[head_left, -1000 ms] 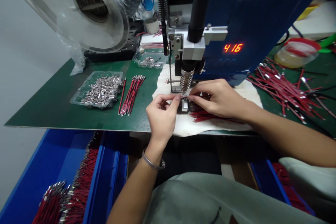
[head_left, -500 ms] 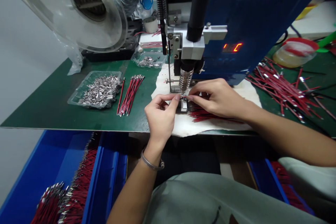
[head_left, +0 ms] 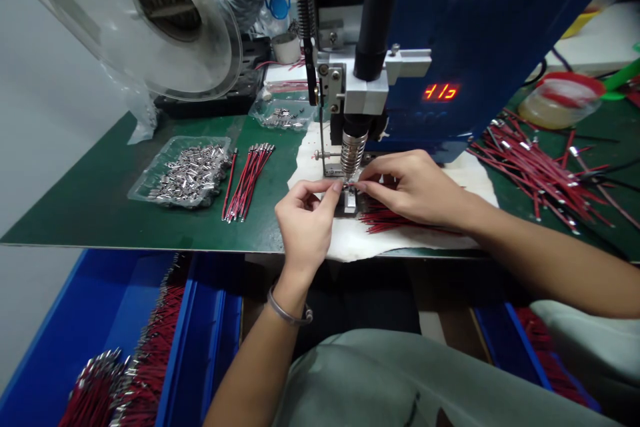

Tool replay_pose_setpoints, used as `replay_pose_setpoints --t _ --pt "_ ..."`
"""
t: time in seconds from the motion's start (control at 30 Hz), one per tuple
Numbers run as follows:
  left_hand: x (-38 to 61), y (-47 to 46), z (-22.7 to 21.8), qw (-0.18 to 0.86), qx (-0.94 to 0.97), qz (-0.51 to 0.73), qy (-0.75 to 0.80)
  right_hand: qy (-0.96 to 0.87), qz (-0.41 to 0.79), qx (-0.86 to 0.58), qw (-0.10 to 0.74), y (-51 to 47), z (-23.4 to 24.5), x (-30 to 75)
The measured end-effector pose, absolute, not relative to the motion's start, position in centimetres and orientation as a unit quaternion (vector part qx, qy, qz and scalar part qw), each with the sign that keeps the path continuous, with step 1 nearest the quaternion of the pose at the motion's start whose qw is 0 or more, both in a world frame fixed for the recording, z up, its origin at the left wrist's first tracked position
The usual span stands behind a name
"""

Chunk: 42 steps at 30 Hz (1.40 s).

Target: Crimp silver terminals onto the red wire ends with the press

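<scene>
My left hand point(head_left: 305, 220) and my right hand point(head_left: 415, 187) meet fingertip to fingertip under the ribbed metal tip point(head_left: 351, 153) of a blue press machine point(head_left: 480, 33). Both pinch a small piece over a little metal fixture point(head_left: 350, 200); the piece is too small to name. Thin red wires point(head_left: 395, 219) lie on a white cloth point(head_left: 360, 240) under my right hand. A bracelet sits on my left wrist.
On the green mat point(head_left: 100, 207) lie a clear tray of silver terminals point(head_left: 187, 172) and a bundle of red wires point(head_left: 247, 180). A clear reel point(head_left: 160, 20) stands at the back left. Finished red wires point(head_left: 540, 170) pile at right. Blue bins point(head_left: 120, 333) below hold more wires.
Both hands stay pinched at the fixture. The red counter on the machine has flickered from 416 to a partly drawn number. The view has shifted slightly.
</scene>
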<state>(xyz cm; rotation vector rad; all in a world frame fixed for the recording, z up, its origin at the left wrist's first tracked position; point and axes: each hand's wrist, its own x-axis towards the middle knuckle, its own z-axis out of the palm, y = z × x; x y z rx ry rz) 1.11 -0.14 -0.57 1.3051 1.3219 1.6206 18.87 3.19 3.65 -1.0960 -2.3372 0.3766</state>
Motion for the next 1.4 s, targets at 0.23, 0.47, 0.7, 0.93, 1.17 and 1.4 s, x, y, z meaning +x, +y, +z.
replay_pose_setpoints --t 0.23,0.47,0.7,0.93,1.17,1.4 --pt "1.07 -0.14 -0.6 0.333 0.499 0.62 0.506 -0.863 0.144 -0.405 0.264 3.2 3.7 18.73" --pt "1.1 -0.09 -0.64 0.334 0.498 0.619 0.507 -0.863 0.144 -0.406 0.265 3.18 3.7 18.78" --pt "1.03 -0.1 -0.72 0.334 0.5 0.621 0.503 -0.862 0.149 -0.408 0.261 3.19 3.72 18.75" --pt "1.03 -0.17 -0.76 0.336 0.498 0.617 0.509 -0.861 0.149 -0.41 0.262 3.09 3.84 18.69" --pt "1.08 -0.04 -0.72 0.332 0.497 0.617 0.511 -0.861 0.146 -0.411 0.264 3.11 3.75 18.68" --pt "1.08 -0.13 -0.66 0.335 0.496 0.621 0.506 -0.86 0.147 -0.413 0.262 3.06 3.81 18.69"
